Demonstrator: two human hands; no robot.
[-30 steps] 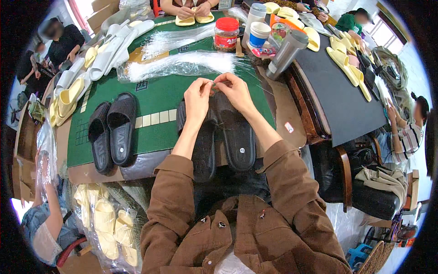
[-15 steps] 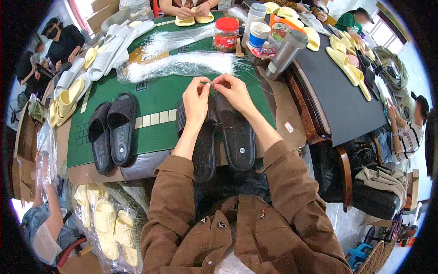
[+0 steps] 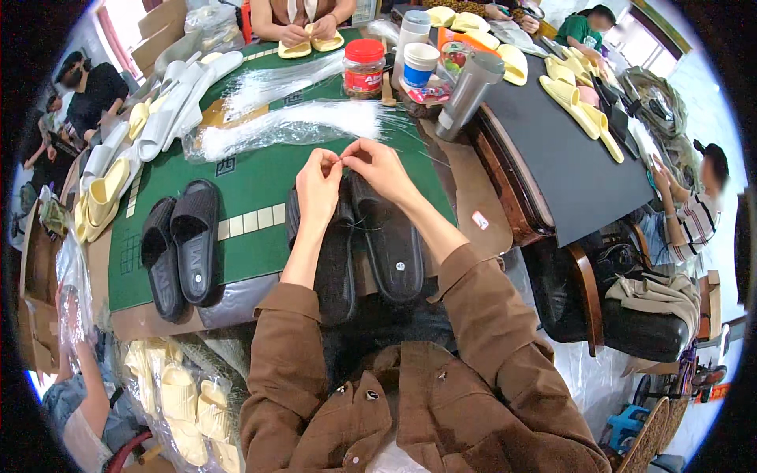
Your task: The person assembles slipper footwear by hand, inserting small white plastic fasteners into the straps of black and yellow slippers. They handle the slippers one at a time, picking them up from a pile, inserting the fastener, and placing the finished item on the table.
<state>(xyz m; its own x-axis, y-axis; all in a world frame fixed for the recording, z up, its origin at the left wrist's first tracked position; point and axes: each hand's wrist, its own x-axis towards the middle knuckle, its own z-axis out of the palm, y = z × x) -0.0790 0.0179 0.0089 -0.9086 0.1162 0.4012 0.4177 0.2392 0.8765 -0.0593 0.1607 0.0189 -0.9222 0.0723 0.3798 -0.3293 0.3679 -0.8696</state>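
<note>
My left hand (image 3: 318, 189) and my right hand (image 3: 380, 171) meet fingertip to fingertip, both pinched closed, above the toe end of a pair of black slide slippers (image 3: 397, 268). What lies between the fingertips is too small to make out. A thin pale strand (image 3: 355, 226) shows between the two slippers, below my hands; whether it reaches my fingers I cannot tell. My wrists partly cover the straps of this pair. To the left, a second pair of black slides (image 3: 197, 252) rests side by side on the green mat (image 3: 260, 169).
Beyond my hands lies a bundle of white plastic strands (image 3: 292, 126) in clear film. A red-lidded jar (image 3: 363, 71), a paper cup (image 3: 419, 67) and a steel tumbler (image 3: 471, 94) stand at the back. Grey slippers (image 3: 177, 102) line the left edge. Co-workers sit around, one handling yellow slippers (image 3: 311, 45).
The whole view has shifted, so the table sits lower and further left in the picture. My hands stay pinched together over the slippers; the strand between the slippers shows more plainly.
</note>
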